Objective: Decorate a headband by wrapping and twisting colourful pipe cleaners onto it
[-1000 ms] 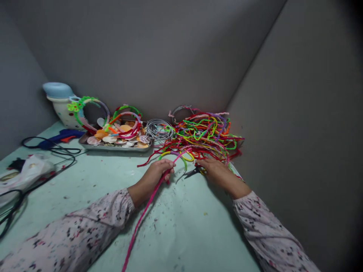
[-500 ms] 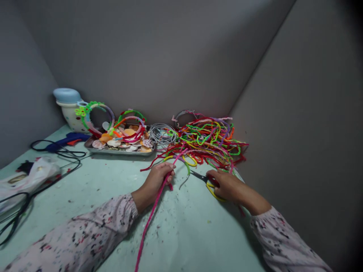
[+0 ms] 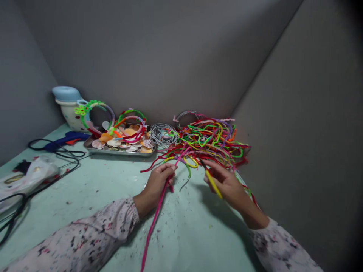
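Observation:
Pinched in my left hand (image 3: 159, 184) is a long pink pipe cleaner (image 3: 154, 226). One end of it rises towards the pile, and the other trails down to the bottom edge of the view. My right hand (image 3: 224, 183) grips yellow-handled scissors (image 3: 213, 183), raised off the table with the dark blades pointing away from me. Between the hands lies a curved pipe cleaner (image 3: 189, 172), green with a bare grey end. Just beyond them spreads a tangled heap of coloured pipe cleaners (image 3: 210, 138), with a yellow loop (image 3: 192, 162) at its near edge.
Behind my left hand stands a metal tray (image 3: 119, 152) of seashells, with pipe-cleaner rings on it. A wire coil (image 3: 163, 135) sits beside it. Further left are a blue glue gun (image 3: 66, 139), black cord (image 3: 76, 164), plastic bag (image 3: 36, 173) and a lidded container (image 3: 68, 109).
My right hand has picked the scissors up off the table and turned them, so the blades now point away instead of to the left. My left hand has barely moved.

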Demonstrator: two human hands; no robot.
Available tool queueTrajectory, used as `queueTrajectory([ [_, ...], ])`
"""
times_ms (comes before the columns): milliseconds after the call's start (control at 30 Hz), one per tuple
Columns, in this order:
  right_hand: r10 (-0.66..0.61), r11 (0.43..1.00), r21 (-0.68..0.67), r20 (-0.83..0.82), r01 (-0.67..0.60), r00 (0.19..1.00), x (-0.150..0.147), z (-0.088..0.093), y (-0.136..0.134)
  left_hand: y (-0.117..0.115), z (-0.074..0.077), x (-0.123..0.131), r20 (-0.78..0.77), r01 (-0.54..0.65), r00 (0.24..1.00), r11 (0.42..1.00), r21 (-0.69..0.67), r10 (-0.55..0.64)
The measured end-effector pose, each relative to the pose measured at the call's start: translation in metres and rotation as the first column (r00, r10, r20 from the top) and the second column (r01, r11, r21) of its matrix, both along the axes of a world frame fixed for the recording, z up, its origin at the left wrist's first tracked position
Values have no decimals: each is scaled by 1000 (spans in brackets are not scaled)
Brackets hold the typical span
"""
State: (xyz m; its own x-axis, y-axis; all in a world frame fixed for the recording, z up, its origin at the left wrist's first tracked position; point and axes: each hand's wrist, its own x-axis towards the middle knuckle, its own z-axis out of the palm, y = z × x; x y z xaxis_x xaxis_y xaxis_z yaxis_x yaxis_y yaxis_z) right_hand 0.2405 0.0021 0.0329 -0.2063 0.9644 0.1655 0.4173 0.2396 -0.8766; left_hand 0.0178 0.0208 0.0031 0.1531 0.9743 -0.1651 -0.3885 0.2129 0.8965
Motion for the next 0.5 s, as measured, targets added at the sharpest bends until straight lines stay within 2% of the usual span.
queueTrajectory([
  [67,-26,984,180,155,-2,987,-20,-3,0,0,0,0,0,-14,1000,1000,-5,14],
  [167,-44,938,334,389,-96,920,-36,-8,3,1,-2,-1,-3,-16,1000,1000,15,16],
  [300,-111,901,415,495,-123,862,-38,-22,9,3,-7,-2,-13,5,1000,999,37,-4],
  [500,-135,882,446,547,-151,826,-31,-42,12,2,-9,-1,-28,24,999,999,28,-23],
])
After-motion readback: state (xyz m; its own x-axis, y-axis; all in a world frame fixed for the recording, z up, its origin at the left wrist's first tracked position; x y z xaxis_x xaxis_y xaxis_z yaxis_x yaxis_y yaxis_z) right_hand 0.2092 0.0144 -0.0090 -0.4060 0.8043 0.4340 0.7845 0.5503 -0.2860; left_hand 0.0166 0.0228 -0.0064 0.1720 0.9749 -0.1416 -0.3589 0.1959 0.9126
